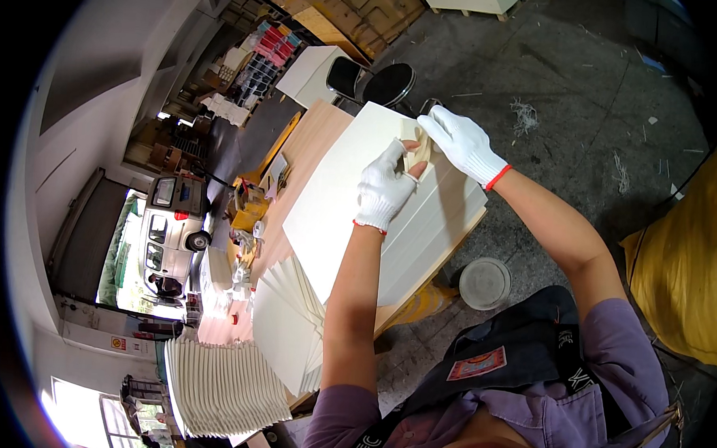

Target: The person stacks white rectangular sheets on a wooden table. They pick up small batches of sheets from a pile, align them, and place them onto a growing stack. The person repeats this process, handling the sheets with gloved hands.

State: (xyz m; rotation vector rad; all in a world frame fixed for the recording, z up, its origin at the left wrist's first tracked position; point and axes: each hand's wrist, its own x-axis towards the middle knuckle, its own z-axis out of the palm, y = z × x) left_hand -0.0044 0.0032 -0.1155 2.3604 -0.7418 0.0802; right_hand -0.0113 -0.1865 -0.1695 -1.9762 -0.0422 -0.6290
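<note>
A thick stack of large white paper sheets (335, 198) lies on the wooden table in front of me. My left hand (383, 191), in a white glove with bare thumb and fingertip, rests on the stack near its far right corner. Its thumb and finger are around the raised, cream-looking edges of some sheets (416, 152). Facing it from the right, my right hand (462, 146), in a white glove with a red cuff, closes its fingers on the same sheet edges. The right fingertips are partly hidden.
Fanned white sheets (284, 321) lie left of the stack, beside a tall pile of layered white sheets (220, 387). Tools and a yellow container (250, 206) sit along the table (312, 144). A black stool (390, 84), a round lidded bucket (485, 283) and a yellow sack (689, 249) stand around.
</note>
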